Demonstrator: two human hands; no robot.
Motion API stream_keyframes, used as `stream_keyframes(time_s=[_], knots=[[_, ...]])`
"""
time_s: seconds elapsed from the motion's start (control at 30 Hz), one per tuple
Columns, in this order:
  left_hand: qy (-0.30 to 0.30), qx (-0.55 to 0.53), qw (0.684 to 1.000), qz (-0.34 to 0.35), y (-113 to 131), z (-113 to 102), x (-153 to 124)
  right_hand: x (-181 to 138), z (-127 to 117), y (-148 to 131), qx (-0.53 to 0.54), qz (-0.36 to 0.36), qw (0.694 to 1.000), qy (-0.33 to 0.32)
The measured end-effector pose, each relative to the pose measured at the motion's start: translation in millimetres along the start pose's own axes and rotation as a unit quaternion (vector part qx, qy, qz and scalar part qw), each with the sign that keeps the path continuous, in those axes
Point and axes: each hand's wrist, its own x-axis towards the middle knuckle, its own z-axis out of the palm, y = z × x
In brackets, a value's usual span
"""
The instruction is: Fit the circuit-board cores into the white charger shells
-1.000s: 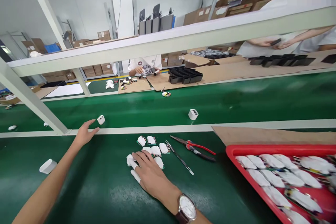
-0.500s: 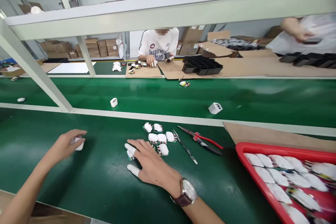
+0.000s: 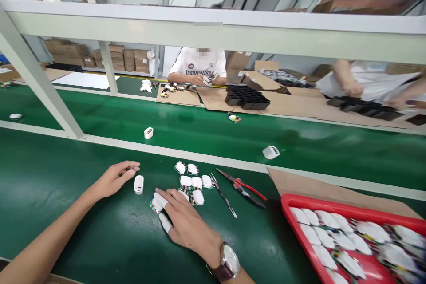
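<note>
- Bounding the green worktop [image 3: 49, 173] on its far side, a white rail [image 3: 199, 157] is seen, with the conveyor belt [image 3: 299, 137] beyond it.
- Room on the right is closed off by a red tray [image 3: 285, 202] filled with white-capped parts and by a cardboard sheet [image 3: 316, 184] behind it. Bare green surface is left open to the left and toward the near edge.
- Red-handled pliers [image 3: 242, 186] and tweezers [image 3: 223, 195] are laid just right of a cluster of small parts [image 3: 191, 182].
- A white shell [image 3: 138, 184], small, rounded and slotted on its face, is stood upright between the two hands.
- The left hand [image 3: 115, 180] is held just beside the shell with its fingers apart, apparently without touching it.
- The right hand [image 3: 181, 219] is laid flat, its capped fingers [image 3: 159, 199] stretched out over one part at the near edge of the cluster, nothing being clamped.
- Half a second earlier the shell was covered by the left hand farther left. It has since been released nearer the right hand, which has stayed on the parts.
</note>
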Motion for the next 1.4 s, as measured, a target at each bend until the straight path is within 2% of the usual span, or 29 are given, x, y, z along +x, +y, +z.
stream_keyframes(time_s=[0.07, 0.13, 0.27, 0.4, 0.47, 0.63, 0.7, 0.8, 0.9, 1.4], knots=[[-0.025, -0.034, 0.999, 0.013, -6, -10, -7, 1, 4, 0, -0.002, -0.007, 1.0, 0.015], [-0.051, -0.03, 0.998, 0.035, -8, -10, -11, 3, 7, 0, 0.0, -0.009, 0.999, 0.036], [-0.08, 0.031, 0.995, 0.058, -7, 18, -11, 9, 9, 2, 0.009, -0.006, 0.993, 0.118], [-0.042, 0.087, 0.993, 0.066, -8, 38, -13, 11, 6, 4, 0.031, 0.006, 0.979, 0.201], [-0.048, 0.098, 0.992, 0.062, -7, 35, -14, 11, 3, 4, 0.04, 0.01, 0.974, 0.221], [-0.14, 0.079, 0.987, 0.025, -2, 16, -14, 11, 1, 2, 0.06, 0.026, 0.965, 0.254], [-0.133, 0.074, 0.988, 0.03, 1, 20, -14, 11, 2, 0, 0.084, 0.026, 0.96, 0.267], [-0.104, 0.077, 0.987, 0.095, 7, 35, -14, 10, 4, -4, 0.114, 0.003, 0.957, 0.268], [-0.098, 0.092, 0.981, 0.14, 11, 47, -17, 10, 7, -8, 0.105, -0.013, 0.963, 0.248], [-0.093, 0.097, 0.983, 0.124, 12, 49, -24, 11, 12, -5, -0.021, -0.02, 0.977, 0.212]])
